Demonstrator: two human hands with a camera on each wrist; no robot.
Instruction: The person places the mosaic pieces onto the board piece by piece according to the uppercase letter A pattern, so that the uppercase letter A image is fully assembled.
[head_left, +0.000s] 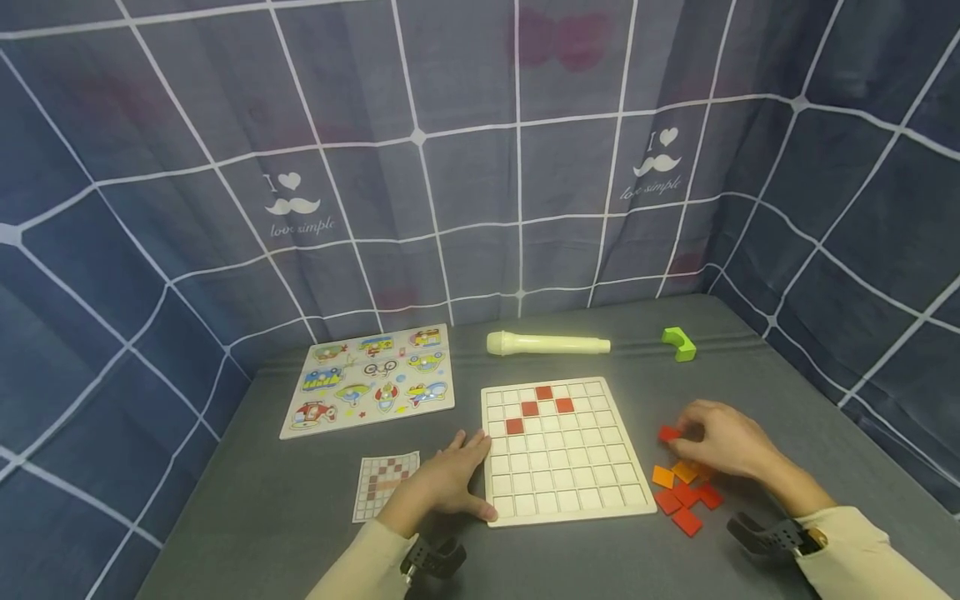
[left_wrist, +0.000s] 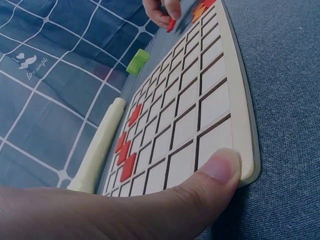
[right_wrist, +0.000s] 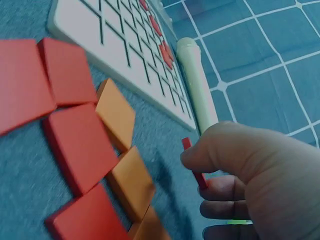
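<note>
My right hand [head_left: 723,437] pinches a red square tile [head_left: 668,433] between thumb and fingers, right of the wooden grid board [head_left: 570,518]. The right wrist view shows that tile edge-on, raised off the table. Below the hand lies a loose group of red tiles [head_left: 685,495] and orange tiles [head_left: 663,477], partly covered by it. Several red tiles [head_left: 543,392] sit in cells near the board's far side. My left hand [head_left: 450,475] rests at the board's left edge with fingers spread; its thumb [left_wrist: 220,167] presses the near left corner.
A printed pattern card [head_left: 375,475] lies left of my left hand, partly behind it. Farther back are a vehicle puzzle board [head_left: 401,387], a cream toy microphone [head_left: 555,344] and a green arch block [head_left: 681,343]. A checked curtain [head_left: 472,183] encloses the table.
</note>
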